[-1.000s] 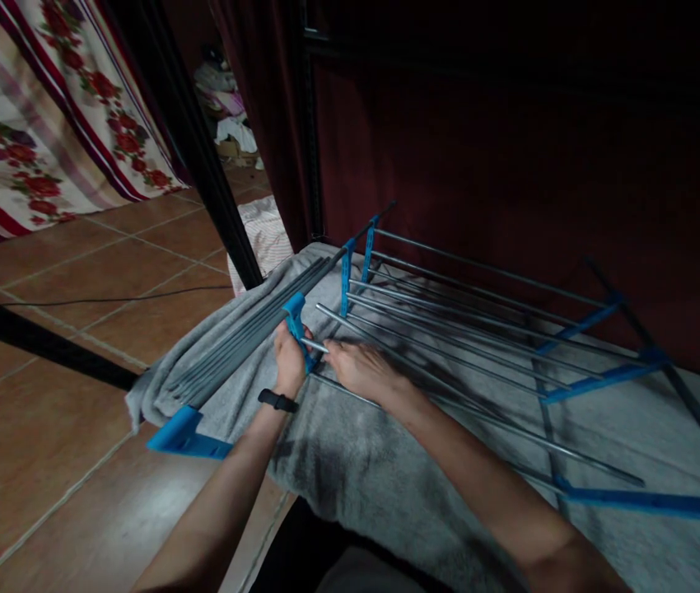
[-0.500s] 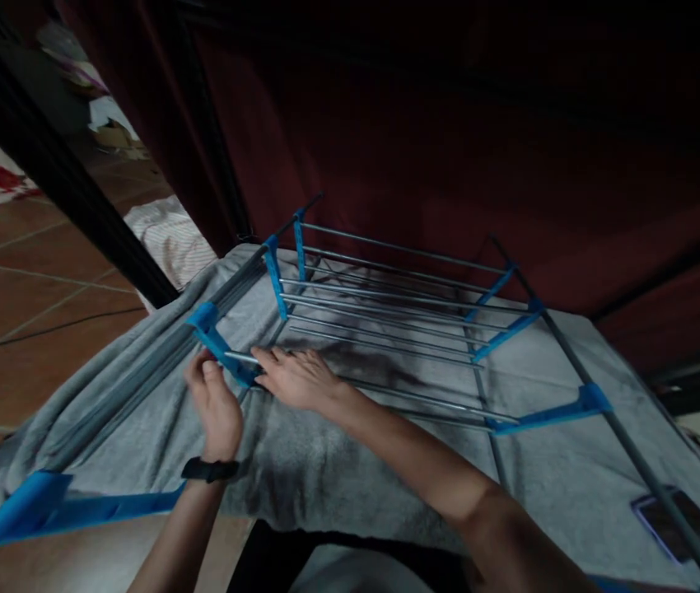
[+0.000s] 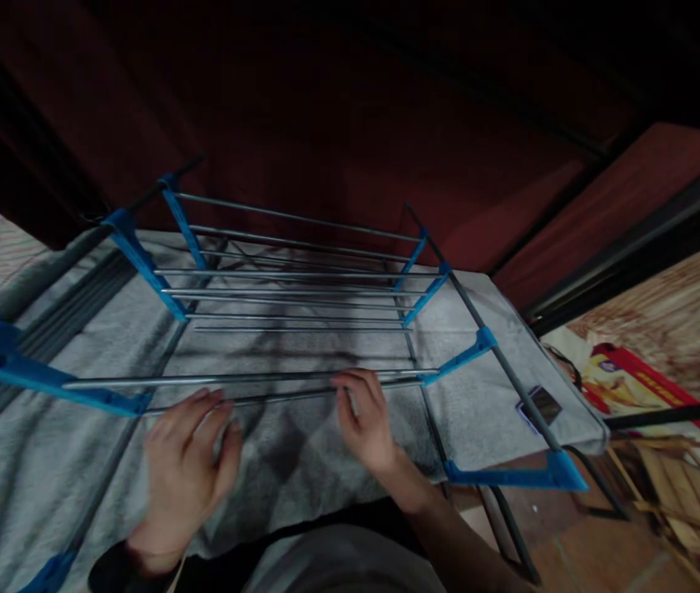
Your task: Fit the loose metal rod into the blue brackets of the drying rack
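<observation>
Metal rod [image 3: 276,395], nearest rail of rack [image 3: 294,292] on grey towel [image 3: 47,445]. Right hand [image 3: 366,420] has slid to its right end and pinches it. Left hand [image 3: 186,461] has let go of blue bracket [image 3: 96,399] and is loosely spread.

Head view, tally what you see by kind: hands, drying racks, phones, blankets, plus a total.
hands: 2, left hand and right hand
drying rack: 1
phone: 1
grey blanket: 1
total: 5
</observation>
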Motion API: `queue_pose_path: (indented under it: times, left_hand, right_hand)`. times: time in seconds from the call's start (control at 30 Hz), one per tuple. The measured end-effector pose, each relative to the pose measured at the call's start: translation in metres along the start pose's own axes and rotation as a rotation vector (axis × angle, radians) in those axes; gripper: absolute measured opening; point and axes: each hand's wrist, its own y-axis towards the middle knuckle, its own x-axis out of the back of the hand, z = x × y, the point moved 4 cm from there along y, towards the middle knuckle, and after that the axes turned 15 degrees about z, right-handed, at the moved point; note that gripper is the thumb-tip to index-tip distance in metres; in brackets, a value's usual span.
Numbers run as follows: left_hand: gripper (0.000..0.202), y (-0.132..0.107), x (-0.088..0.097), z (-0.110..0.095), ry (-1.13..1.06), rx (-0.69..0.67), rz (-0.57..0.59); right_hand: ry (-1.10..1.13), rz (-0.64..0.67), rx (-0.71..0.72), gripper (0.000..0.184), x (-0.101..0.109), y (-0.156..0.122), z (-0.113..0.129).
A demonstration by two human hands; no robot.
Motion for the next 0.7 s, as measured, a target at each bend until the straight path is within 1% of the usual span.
queue_pose_path:
  times: [0.07, 0.13, 0.23, 0.3, 0.37, 0.43, 0.5, 0.6, 0.7]
  left_hand:
    - [0.069, 0.021, -0.016, -0.022, 0.039, -0.138, 0.113]
    - [0.059, 0.041, -0.031, -0.042, 0.086, -0.216, 0.219]
    - [0.049, 0.068, -0.054, -0.065, 0.133, -0.285, 0.374]
    - [0.044, 0.081, -0.067, -0.073, 0.156, -0.294, 0.456]
    - [0.04, 0.09, -0.08, -0.074, 0.179, -0.273, 0.54]
    - [0.037, 0.094, -0.09, -0.072, 0.193, -0.245, 0.623]
    - [0.037, 0.095, -0.095, -0.069, 0.184, -0.24, 0.67]
    - [0.033, 0.096, -0.092, -0.067, 0.144, -0.257, 0.641]
    - [0.033, 0.098, -0.087, -0.067, 0.131, -0.266, 0.596]
  right_hand:
    - [0.104, -0.271, -0.222, 0.023, 0.013, -0.031, -0.04]
    - [0.164, -0.478, -0.409, 0.018, 0.026, -0.056, -0.077]
    - [0.221, -0.677, -0.61, 0.025, 0.046, -0.077, -0.123]
    - [0.267, -0.763, -0.7, 0.035, 0.058, -0.083, -0.146]
    - [0.313, -0.761, -0.722, 0.046, 0.066, -0.08, -0.161]
    - [0.338, -0.674, -0.682, 0.054, 0.069, -0.072, -0.171]
    - [0.342, -0.603, -0.641, 0.055, 0.07, -0.065, -0.176]
    - [0.31, -0.566, -0.626, 0.051, 0.072, -0.06, -0.182]
    - [0.275, -0.578, -0.607, 0.043, 0.072, -0.058, -0.187]
